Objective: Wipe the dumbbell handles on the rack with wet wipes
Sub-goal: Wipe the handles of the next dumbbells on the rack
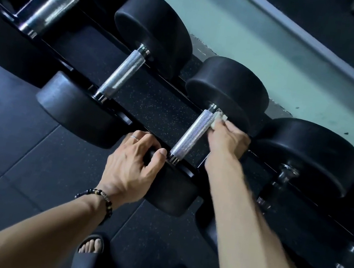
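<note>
A black dumbbell lies across the rack (157, 71), its knurled silver handle (191, 133) running from lower left to upper right. My right hand (225, 139) holds a crumpled white wet wipe (218, 119) against the right side of that handle, near its far end. My left hand (129, 168), a ring on one finger, grips the top of the near black head (172, 190) of the same dumbbell, thumb beside the handle's near collar. The far head (228, 88) sits above the wipe.
More dumbbells lie on the rack: one to the left with handle (122, 73), a larger one at far left (52, 7), another to the right (311, 154). Smaller weights stack at lower right (350, 258). Dark rubber floor and my sandalled feet (89, 251) are below.
</note>
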Tool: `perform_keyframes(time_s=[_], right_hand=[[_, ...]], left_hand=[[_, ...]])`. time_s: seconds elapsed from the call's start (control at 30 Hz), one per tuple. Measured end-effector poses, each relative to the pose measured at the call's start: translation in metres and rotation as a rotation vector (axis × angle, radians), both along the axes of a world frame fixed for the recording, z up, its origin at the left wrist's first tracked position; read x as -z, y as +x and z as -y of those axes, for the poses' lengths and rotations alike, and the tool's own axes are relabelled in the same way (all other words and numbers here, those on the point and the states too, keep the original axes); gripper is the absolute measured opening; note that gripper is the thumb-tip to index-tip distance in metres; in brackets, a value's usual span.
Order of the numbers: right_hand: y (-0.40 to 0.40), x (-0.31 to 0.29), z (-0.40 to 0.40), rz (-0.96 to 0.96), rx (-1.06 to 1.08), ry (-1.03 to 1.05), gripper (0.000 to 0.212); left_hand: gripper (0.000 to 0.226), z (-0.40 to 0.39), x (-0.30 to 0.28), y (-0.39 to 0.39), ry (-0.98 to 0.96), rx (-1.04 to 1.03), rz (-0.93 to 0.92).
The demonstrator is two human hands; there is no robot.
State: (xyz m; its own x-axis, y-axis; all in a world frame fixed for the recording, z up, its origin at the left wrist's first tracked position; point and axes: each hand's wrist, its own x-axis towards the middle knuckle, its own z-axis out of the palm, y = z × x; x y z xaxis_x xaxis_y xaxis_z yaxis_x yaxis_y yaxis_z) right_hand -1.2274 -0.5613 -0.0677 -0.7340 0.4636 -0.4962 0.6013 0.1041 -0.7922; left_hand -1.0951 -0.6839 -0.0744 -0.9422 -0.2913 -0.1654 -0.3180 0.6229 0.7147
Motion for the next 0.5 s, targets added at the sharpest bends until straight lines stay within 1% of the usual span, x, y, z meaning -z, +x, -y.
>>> perform_keyframes(time_s=[0.03,0.1,0.17,0.2,0.23,0.3,0.33,0.37,0.4,0.47,0.5], right_hand=[[0.005,-0.002,0.004,0.03,-0.039,0.076,0.02],[0.025,-0.005,0.002,0.042,-0.203,0.202,0.021],[0.042,-0.01,-0.007,0.045,-0.373,0.256,0.036],[0.042,-0.012,-0.01,0.039,-0.415,0.271,0.039],[0.035,-0.012,-0.009,0.021,-0.386,0.286,0.039],[0.014,-0.008,-0.001,-0.044,-0.191,0.272,0.023],[0.008,-0.007,0.005,-0.047,-0.113,0.268,0.021],[0.009,-0.007,0.008,-0.037,-0.105,0.279,0.022],[0.016,-0.005,0.005,-0.035,-0.166,0.292,0.028],[0.042,-0.008,-0.006,-0.013,-0.423,0.35,0.05],[0.055,-0.012,-0.011,0.003,-0.554,0.377,0.055]], left_hand=[[0.041,0.0,0.0,0.0,0.001,0.0,-0.001],[0.042,0.0,-0.001,0.0,0.005,-0.003,-0.002],[0.043,0.001,-0.001,0.0,0.006,-0.006,0.0],[0.043,0.0,-0.001,0.0,0.006,-0.006,0.001],[0.043,0.0,-0.001,0.0,0.005,-0.006,0.004],[0.043,0.0,-0.001,0.0,0.003,-0.003,0.008],[0.043,0.0,-0.002,0.0,-0.001,0.0,0.009],[0.043,0.0,-0.002,0.0,-0.004,0.004,0.011],[0.043,0.0,-0.002,0.0,-0.004,0.005,0.016],[0.044,-0.001,-0.002,0.0,0.002,-0.004,0.017],[0.044,-0.001,-0.003,0.0,0.007,-0.008,0.014]])
